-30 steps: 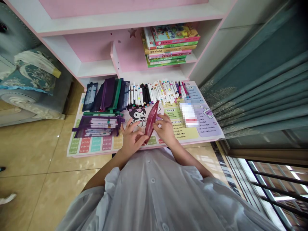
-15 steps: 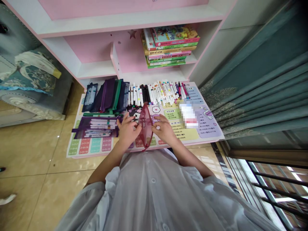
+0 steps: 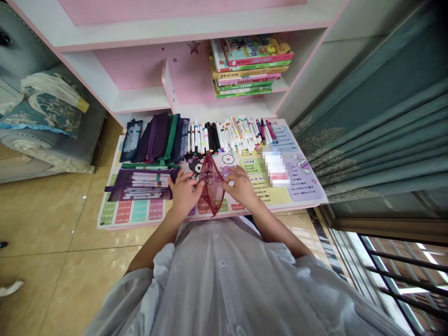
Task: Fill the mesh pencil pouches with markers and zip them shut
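Between my hands a dark red see-through mesh pouch (image 3: pixel 212 186) stands with its mouth spread apart. My left hand (image 3: pixel 185 190) pinches its left edge between thumb and finger, and my right hand (image 3: pixel 241 187) pinches the right edge. No pens show inside it. Left of my left hand lies a purple mesh pouch (image 3: pixel 119 182) filled with white markers. Beyond the red pouch, a long row of markers (image 3: pixel 231 133), mostly white with several black ones, lies side by side on the desk.
Dark blue, purple and green mesh pouches (image 3: pixel 157 137) overlap at the back left of the printed desk top (image 3: pixel 304 186). A blurred white item (image 3: pixel 276 168) lies at the right. Stacked books (image 3: pixel 250 70) sit on the pink and white shelf (image 3: pixel 140 100) behind.
The red pouch's mouth has been pulled wider, its right edge moving slightly to the right with my right hand. My left hand stays nearly in place.
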Demonstrator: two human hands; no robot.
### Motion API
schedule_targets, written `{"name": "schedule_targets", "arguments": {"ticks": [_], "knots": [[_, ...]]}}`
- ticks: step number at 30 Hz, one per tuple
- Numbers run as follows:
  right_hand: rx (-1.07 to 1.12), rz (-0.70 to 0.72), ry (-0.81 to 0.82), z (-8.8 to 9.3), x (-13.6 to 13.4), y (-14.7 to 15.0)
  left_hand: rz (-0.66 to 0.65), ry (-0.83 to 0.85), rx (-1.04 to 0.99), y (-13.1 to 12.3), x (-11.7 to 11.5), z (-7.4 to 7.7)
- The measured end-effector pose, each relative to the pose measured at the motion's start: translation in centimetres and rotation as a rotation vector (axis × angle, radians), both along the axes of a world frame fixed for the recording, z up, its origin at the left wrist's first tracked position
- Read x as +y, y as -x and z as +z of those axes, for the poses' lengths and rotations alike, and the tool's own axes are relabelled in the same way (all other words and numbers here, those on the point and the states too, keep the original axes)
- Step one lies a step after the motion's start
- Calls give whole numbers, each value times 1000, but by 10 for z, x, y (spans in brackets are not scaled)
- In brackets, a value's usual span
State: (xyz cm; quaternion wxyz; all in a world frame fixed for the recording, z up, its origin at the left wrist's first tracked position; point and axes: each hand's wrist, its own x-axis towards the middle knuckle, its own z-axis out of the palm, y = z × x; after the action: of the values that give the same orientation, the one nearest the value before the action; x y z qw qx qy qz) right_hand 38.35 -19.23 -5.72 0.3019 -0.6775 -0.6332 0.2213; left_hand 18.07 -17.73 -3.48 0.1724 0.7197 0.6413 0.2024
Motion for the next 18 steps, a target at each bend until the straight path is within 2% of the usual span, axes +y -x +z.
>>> {"name": "schedule_targets", "arguments": {"ticks": [4,7,12,18], "knots": [[8,21,-11,6,4,0,-3,-12,-7,0,0,-1],[14,36,-27,13,20,-4,-6,-22,-18,0,-2,-2],[-52,-10,-61,26,73,-4,-6,-21,-34,1,-4,-4],[-314,28,80,35,128,22,-6,-9,-39,1,-5,0]]}}
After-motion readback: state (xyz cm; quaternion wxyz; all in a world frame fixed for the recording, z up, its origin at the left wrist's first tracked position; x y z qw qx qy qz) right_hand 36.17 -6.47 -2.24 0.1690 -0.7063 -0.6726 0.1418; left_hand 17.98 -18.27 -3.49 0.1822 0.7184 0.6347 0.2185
